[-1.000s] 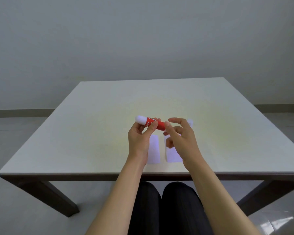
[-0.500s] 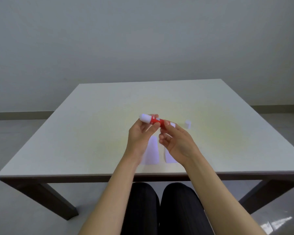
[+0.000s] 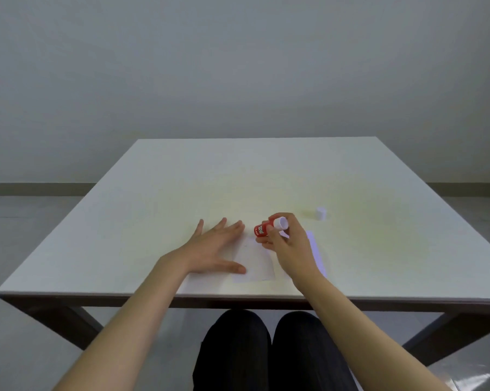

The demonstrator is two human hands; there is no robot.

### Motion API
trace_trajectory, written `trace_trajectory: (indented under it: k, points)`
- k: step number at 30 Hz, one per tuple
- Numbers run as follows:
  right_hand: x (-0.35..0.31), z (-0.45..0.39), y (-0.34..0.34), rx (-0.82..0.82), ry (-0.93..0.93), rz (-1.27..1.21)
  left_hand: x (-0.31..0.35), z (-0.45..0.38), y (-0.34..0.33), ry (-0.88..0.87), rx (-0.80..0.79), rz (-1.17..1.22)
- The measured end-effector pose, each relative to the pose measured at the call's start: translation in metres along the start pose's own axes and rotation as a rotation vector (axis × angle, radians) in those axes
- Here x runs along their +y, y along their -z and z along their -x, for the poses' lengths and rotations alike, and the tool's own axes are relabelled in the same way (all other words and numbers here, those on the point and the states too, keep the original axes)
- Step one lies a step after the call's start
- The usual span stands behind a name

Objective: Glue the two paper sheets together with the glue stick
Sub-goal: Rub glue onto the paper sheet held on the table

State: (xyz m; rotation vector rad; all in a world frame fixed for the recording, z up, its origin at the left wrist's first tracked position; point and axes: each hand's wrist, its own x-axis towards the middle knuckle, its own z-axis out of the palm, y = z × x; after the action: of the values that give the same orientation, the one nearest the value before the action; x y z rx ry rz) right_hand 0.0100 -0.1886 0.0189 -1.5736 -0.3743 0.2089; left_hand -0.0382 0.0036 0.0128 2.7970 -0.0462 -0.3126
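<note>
The glue stick [image 3: 267, 228], which half a second before had been held between both hands above the paper sheets, was now pinched in the right hand [image 3: 287, 244] alone, its red end tilted down toward the far edge of the left paper sheet [image 3: 253, 263]. The left hand [image 3: 214, 246] had been released from it and laid flat with fingers spread on the bench [image 3: 125, 221], its thumb touching that sheet's left edge. The right paper sheet [image 3: 317, 252] lay partly hidden under the right hand, with the white cap [image 3: 320, 213] beyond it, so gluing was judged about to begin.

2 sheets [image 3: 253, 262] side-by-side; cap [image 3: 320, 213] behind, right.
</note>
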Motion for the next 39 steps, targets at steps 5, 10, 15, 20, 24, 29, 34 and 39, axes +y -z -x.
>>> trace_trajectory:
  k: [5, 10, 15, 20, 24, 29, 34, 39]
  points:
    - [0.001, 0.003, -0.005, -0.067, 0.121, 0.23, -0.002, -0.001, 0.002, -0.012, -0.053, -0.123]
    - [0.001, 0.01, -0.009, -0.115, 0.262, 0.389, -0.001, -0.001, 0.005, -0.038, -0.013, -0.123]
    - [0.0, 0.008, -0.006, -0.112, 0.256, 0.418, -0.005, 0.003, 0.006, -0.049, 0.033, -0.14]
    - [0.002, 0.005, -0.006, -0.118, 0.256, 0.416, -0.004, 0.006, 0.004, -0.023, 0.02, -0.118]
    - [0.001, 0.005, -0.007, -0.118, 0.261, 0.408, -0.003, 0.008, 0.001, -0.012, -0.011, -0.108]
    - [-0.002, 0.007, -0.008, -0.132, 0.301, 0.448, -0.006, 0.002, 0.005, 0.014, -0.044, -0.165]
    - [-0.005, 0.024, -0.009, -0.224, 0.363, 0.506, -0.01, -0.002, 0.005, 0.05, -0.094, -0.2]
    - [-0.005, 0.031, -0.005, -0.288, 0.309, 0.365, -0.013, -0.004, 0.003, 0.065, -0.113, -0.17]
